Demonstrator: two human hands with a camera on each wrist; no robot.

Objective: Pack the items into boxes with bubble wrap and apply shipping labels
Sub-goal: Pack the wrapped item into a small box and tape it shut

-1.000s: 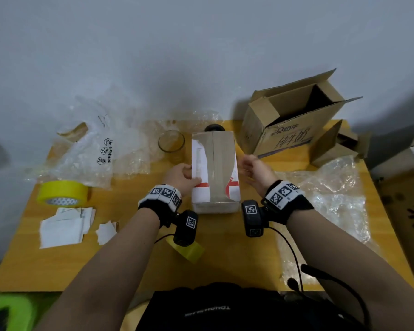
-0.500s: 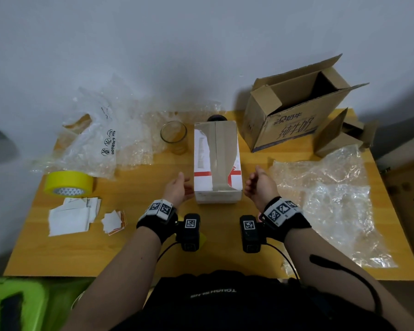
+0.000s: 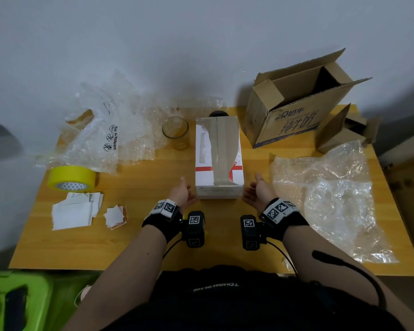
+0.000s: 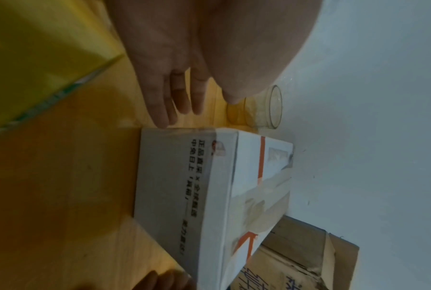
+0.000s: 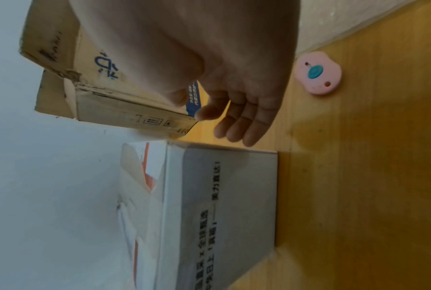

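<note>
Both your left hand point(image 3: 182, 195) and right hand point(image 3: 257, 194) flank the taped white box point(image 3: 218, 158) with fingers slack, empty; a careless sideways reach may topple the glass point(image 3: 176, 132) beside it.

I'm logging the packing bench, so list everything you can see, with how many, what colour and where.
white box: 1, white with red stripe, taped, table centre
glass: 1, clear, left of white box
cardboard boxes: 2, brown, open, back right
bubble wrap: clear, right side and back left
tape roll: 1, yellow, left
paper slips: white, two piles, front left
pink disc: 1, pink with teal centre, on table
table: 1, wood
left hand: open, beside box
right hand: open, beside box
</note>
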